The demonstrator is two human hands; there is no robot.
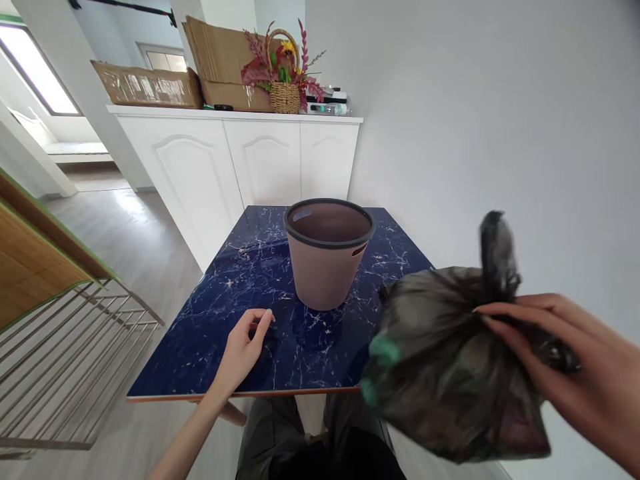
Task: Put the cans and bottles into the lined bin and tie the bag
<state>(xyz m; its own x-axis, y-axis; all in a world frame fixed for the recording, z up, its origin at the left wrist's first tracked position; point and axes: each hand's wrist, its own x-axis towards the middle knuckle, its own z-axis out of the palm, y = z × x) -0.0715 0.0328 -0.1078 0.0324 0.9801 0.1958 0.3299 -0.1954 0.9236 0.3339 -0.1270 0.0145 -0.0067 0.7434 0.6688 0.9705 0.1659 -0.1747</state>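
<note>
The thin black bag (440, 373) could rip or slip, because it looks full and the right hand (555, 343) grips only its bunched top. A big swing might bump the bin (323, 273). The bag is just left of the right hand, by the tabletop's (215, 327) right side, well apart from the left hand (245, 347), which is loosely curled and holds nothing.

V. bright — blown-out window (36, 67) upper L, bag (445, 360) w/ blur
</note>
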